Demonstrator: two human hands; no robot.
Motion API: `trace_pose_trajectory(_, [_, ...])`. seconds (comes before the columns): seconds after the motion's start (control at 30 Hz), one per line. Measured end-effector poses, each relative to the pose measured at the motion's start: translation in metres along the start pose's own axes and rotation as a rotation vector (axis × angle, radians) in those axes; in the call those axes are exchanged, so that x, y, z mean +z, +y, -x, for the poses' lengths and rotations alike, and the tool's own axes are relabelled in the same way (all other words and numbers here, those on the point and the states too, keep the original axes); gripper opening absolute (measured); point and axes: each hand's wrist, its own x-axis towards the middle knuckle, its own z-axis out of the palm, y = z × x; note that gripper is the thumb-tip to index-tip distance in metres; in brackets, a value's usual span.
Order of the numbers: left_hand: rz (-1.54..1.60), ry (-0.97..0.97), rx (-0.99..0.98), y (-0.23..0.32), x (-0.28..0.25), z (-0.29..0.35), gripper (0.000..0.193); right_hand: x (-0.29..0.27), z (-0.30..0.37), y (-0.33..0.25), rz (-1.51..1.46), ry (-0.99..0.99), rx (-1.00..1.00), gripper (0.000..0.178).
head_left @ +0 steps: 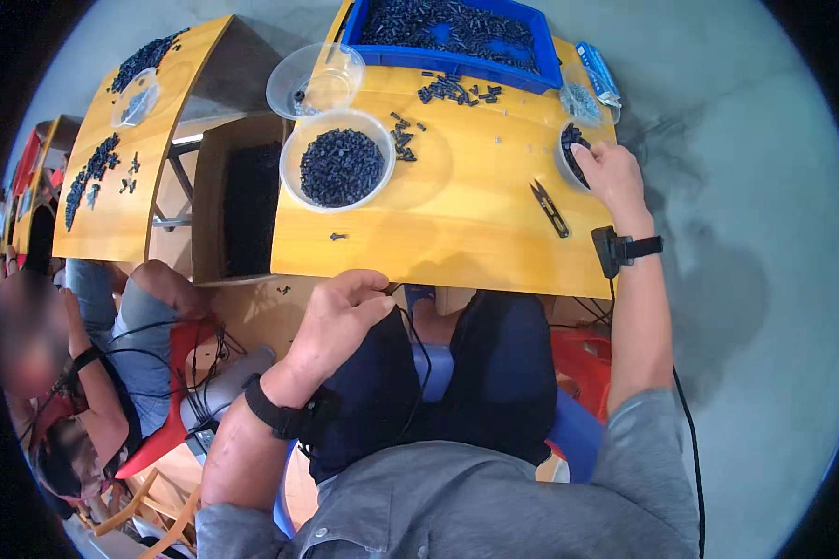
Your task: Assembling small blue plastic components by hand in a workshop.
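My right hand (613, 179) reaches to the table's right edge, fingers curled together at the mouth of a small clear cup (565, 166) of small black parts (574, 140). Its fingertips meet those parts, and whatever they pinch is hidden. My left hand (341, 309) hovers by the table's front edge above my lap, thumb and forefinger pinched together. A dark bit shows at their tips, too small to name. Beyond that hand, a round clear tub (385, 177) holds a heap of black parts (341, 168). One loose black part (337, 237) lies in front of the tub.
Black thread snips (550, 210) lie on the yellow table (457, 242). At the back stands a blue tray (457, 67) of black parts, beside a clear bowl (317, 79) and a bag of small pale pieces (583, 102). A cardboard box (210, 205) and a seated person (112, 373) are leftward.
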Motion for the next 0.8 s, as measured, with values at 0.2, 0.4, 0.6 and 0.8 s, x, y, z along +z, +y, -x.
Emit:
trace_pose_trajectory(0.2, [-0.136,0.022,0.011,-0.006,-0.006,-0.004,0.028,0.037,-0.009,-0.023,-0.407,0.145,-0.201,0.025])
trace_pose_trajectory(0.4, [-0.184,-0.01,0.004,-0.009,-0.006,-0.003,0.027,0.083,-0.016,-0.07,-0.202,-0.049,-0.244,0.017])
trace_pose_trajectory(0.6, [-0.246,0.028,0.011,-0.009,-0.008,-0.003,0.028,0.102,-0.022,-0.064,-0.266,0.028,-0.286,0.013])
trace_pose_trajectory(0.8, [-0.279,0.012,0.049,-0.007,-0.008,-0.001,0.028,0.109,-0.022,-0.064,-0.398,0.038,-0.255,0.01])
